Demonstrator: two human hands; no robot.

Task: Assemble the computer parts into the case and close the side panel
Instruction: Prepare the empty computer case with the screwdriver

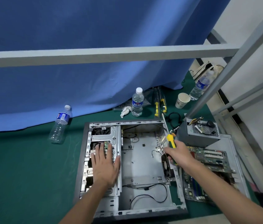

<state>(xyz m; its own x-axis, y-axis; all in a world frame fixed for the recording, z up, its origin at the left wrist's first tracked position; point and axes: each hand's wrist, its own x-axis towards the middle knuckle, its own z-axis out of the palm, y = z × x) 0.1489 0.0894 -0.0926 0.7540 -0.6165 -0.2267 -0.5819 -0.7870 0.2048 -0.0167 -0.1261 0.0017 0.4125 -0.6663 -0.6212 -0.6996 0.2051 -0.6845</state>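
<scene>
Case [143, 159]: open, lying flat on the green mat [22, 175], side panel off.
Drive cage [111, 136]: left part of case.
Left hand [105, 165]: fingers spread flat, pressing on drive cage.
Right hand [178, 153]: fingers curled round yellow-green screwdriver [171, 140] at case's right wall, beside the black fan [167, 167].
Power supply [198, 133]: just right of case, far end.
Motherboard [208, 168]: on grey panel [235, 159], right of case.
Bottles [137, 102]: three, on the mat beyond the case.
Paper cup [182, 100]: far right.
</scene>
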